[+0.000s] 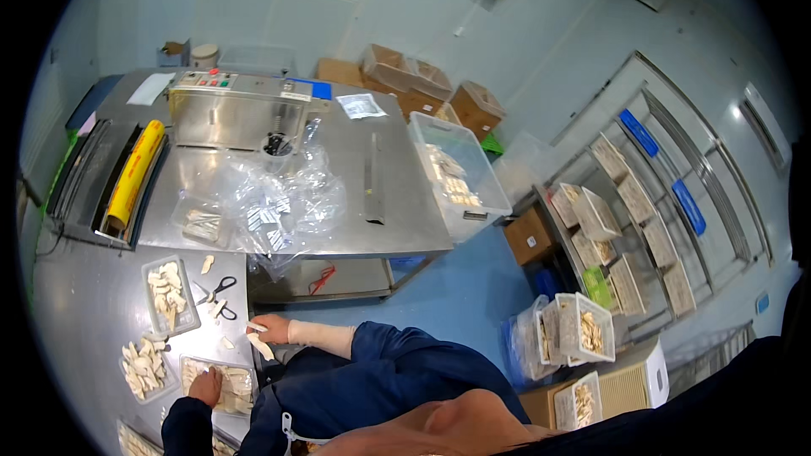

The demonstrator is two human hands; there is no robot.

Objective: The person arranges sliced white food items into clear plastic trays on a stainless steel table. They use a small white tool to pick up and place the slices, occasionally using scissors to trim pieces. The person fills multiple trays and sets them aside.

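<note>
My right hand (272, 329) holds a few pale food slices (260, 346), perhaps mushroom, at the steel table's edge. My left hand (206, 386) reaches over a clear plastic tray (235, 389) of flat slices; its fingertips touch them, and any grip is hidden. Farther left, slices are heaped on another clear tray (144, 370). Above that, a third tray (169, 294) holds more slices. Black-handled scissors (217, 297) lie open beside it, with loose slices on and around them. Part of a further filled tray (136, 440) shows at the bottom left.
A second steel table (405, 202) bears a steel machine with buttons (237, 117), a yellow film roll (136, 174), crumpled clear bags (285, 196) and a small tub (203, 221). Beyond it are a plastic bin (459, 171) and cartons (405, 79). A rack (716, 158) and stacked baskets (586, 329) stand right.
</note>
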